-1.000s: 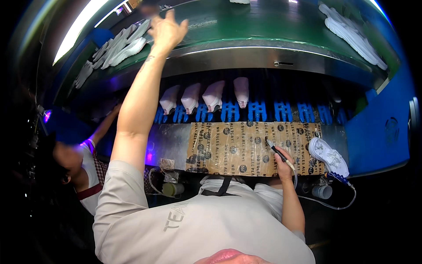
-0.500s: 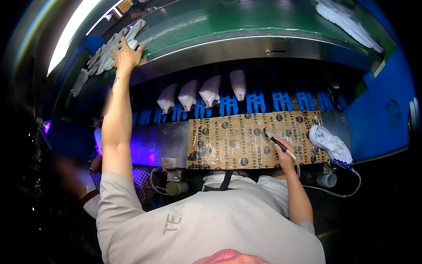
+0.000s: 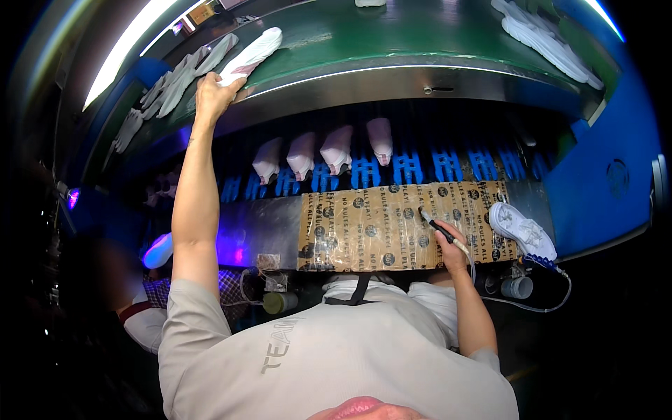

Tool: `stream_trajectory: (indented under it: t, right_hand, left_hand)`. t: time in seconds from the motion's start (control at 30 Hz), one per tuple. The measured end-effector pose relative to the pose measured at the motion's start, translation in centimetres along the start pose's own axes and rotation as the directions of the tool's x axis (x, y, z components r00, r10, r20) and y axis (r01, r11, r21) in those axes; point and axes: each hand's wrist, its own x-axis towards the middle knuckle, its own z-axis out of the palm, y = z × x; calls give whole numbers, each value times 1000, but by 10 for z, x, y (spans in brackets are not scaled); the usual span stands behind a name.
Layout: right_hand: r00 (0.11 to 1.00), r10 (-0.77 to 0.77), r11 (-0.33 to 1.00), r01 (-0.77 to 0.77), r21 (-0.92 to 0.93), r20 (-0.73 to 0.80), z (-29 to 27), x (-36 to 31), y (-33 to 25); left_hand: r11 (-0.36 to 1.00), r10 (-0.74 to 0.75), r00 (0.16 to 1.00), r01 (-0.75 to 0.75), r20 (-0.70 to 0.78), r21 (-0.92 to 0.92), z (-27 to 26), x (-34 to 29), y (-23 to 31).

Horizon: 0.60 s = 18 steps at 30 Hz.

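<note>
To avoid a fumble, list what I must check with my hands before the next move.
1. Left hand gripping white shoe sole: ok.
2. Sole lifted off green belt: cannot tell.
3. Right hand holding brush: ok.
4. Brush apart from cardboard: cannot tell.
5. White shoe apart from right hand: ok.
6. One hand free: not ok; both are occupied.

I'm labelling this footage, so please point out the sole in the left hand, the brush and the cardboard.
Sole [image 3: 253, 55]: head view, middle of its upper face.
Brush [image 3: 441, 229]: head view, black handle.
Cardboard [image 3: 388, 229]: head view, middle of its top.
</note>
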Motion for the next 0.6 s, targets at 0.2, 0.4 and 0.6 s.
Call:
stream_trajectory:
  t: [0.2,0.4,0.6]
  right_hand:
    - [1000,-4,999,4,-46,-15,1,3,-4]
    - [996,79,997,-79,-2,-30,1,-1,4]
    - [930,337,909,-281,308,-147,11,-3,14]
  left_hand:
    - [900,22,1000,-29,-22,-434,-28,-53,30]
    - [-421,-3,995,89,99,-903,-22,-160,53]
    - [-666,235,793,552,562,-501,59,-306,94]
